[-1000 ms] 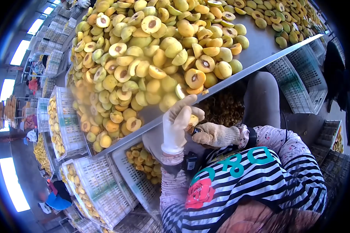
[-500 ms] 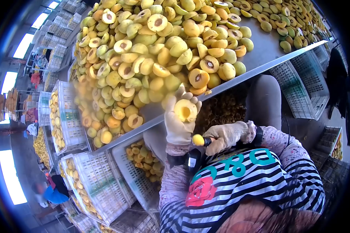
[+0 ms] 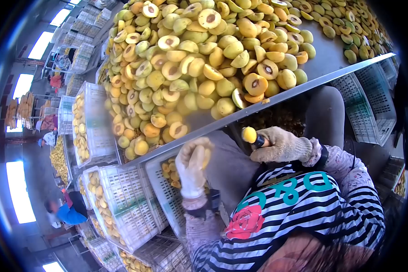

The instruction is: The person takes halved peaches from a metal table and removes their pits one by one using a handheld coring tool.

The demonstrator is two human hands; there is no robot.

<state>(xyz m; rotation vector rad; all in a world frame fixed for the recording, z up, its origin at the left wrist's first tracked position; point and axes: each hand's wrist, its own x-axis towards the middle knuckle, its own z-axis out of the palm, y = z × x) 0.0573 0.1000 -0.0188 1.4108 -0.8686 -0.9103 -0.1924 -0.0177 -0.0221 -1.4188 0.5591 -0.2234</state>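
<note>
My left hand [image 3: 193, 167], in a pale glove, is above the crate [image 3: 161, 192] beside my lap, its fingers curled round a piece of yellow fruit [image 3: 207, 158] that is partly hidden and blurred. My right hand [image 3: 281, 146], in a knitted glove, is closed round a dark-handled tool [image 3: 261, 141] with a rounded yellow tip, in front of my striped shirt. Beyond both hands, halved yellow-green fruits [image 3: 186, 59], many with brown centres, lie heaped on a metal table [image 3: 319, 50].
The table's raised metal edge [image 3: 276, 97] runs diagonally before me. Crates of fruit [image 3: 127, 204] stand at the left, and empty-looking white crates [image 3: 365, 106] at the right. Dark scraps [image 3: 272, 119] lie below the table edge. A person in blue [image 3: 70, 213] is at the far left.
My left hand has moved from the table edge down and left over the crate, its fingers now curled round the fruit half. The right hand has risen slightly with the tool. The view has shifted.
</note>
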